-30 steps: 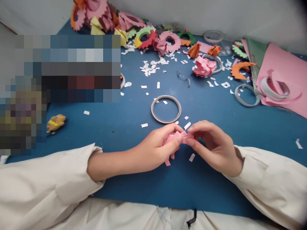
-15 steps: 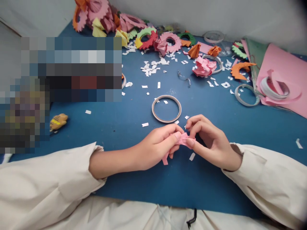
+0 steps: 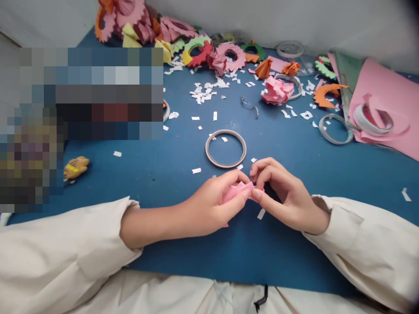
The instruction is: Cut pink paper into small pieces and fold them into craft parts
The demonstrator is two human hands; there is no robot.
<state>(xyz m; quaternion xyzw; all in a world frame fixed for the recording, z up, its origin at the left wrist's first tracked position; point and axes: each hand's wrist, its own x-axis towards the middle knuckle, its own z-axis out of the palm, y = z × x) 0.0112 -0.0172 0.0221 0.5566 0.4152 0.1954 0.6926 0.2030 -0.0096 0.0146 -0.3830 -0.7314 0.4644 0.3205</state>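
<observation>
Two bare hands on one little bit of pink folded paper (image 3: 238, 189) here, held up over the blue table (image 3: 196, 257). The left hand (image 3: 214, 201) has most of it clamped between thumb and fingers, with a pink bit poking out underneath. The right hand (image 3: 283, 194) pinches the other end, so it's basically bridging both sets of fingertips. The tape ring (image 3: 225, 165) lies flat just beyond the hands.

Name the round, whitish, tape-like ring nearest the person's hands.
The thin, whitish ring with a brownish inner edge, just beyond the bare left hand; the other rings lie farther off, toward the back and sides.
</observation>
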